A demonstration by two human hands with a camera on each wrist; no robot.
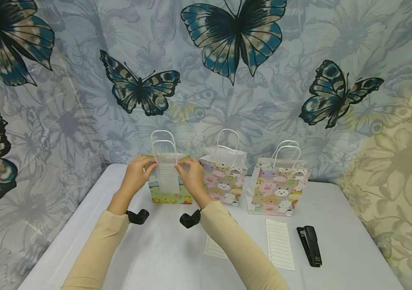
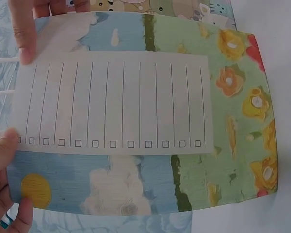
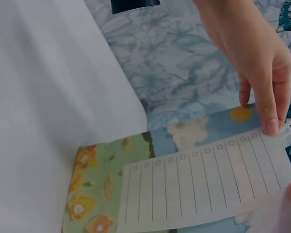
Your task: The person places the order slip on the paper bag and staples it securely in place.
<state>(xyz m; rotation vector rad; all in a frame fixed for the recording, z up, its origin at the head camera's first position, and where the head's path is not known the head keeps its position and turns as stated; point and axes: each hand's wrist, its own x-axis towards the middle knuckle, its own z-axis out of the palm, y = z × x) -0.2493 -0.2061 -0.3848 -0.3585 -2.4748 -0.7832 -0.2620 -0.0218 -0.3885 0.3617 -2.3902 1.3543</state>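
A paper gift bag (image 1: 188, 192) with a painted flower meadow and blue sky stands upright at the table's back left, its white handles (image 1: 163, 141) raised. Flat against its front lies a lined checklist sheet (image 2: 116, 103) with a row of small tick boxes. My left hand (image 1: 133, 179) pinches one upper corner of the sheet together with the bag's rim, thumb in front. At the opposite upper corner my right hand (image 1: 193, 179) pinches sheet and rim the same way. In the right wrist view the left hand (image 3: 266, 73) shows mostly whole, the right hand only at the edge.
Two gift bags with cartoon animals, a middle bag (image 1: 224, 183) and a right bag (image 1: 278, 187), stand alongside. On the white table (image 1: 155, 257) lie another checklist sheet (image 1: 279, 245), a sheet (image 1: 214, 247) partly under the right forearm, and a black stapler (image 1: 310, 245).
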